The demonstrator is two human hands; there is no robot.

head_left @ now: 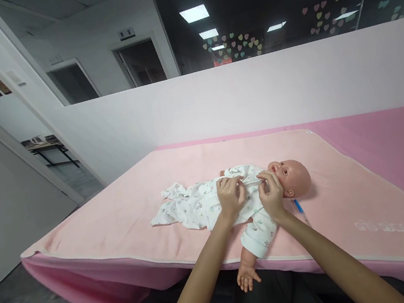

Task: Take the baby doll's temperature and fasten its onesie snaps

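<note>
A bald baby doll [297,175] lies on its back with its head to the right. It wears a white printed romper [202,204]. My left hand [231,195] is closed in a pinch on the romper's front at the chest. Nearer the neck, my right hand [271,193] also pinches the cloth, just below the doll's chin. Between the two hands the fabric edge looks drawn out. The doll's near arm [246,268] hangs over the table's front edge, its sleeve pushed out toward me. My fingers hide part of the chest.
Under the doll a light pink blanket [114,224] covers the table, over a darker pink cloth [381,146]. A slim blue-and-clear stick [300,210], perhaps a thermometer, lies beside my right wrist. Behind stands a white wall [254,94] with a window above; a doorway opens at left.
</note>
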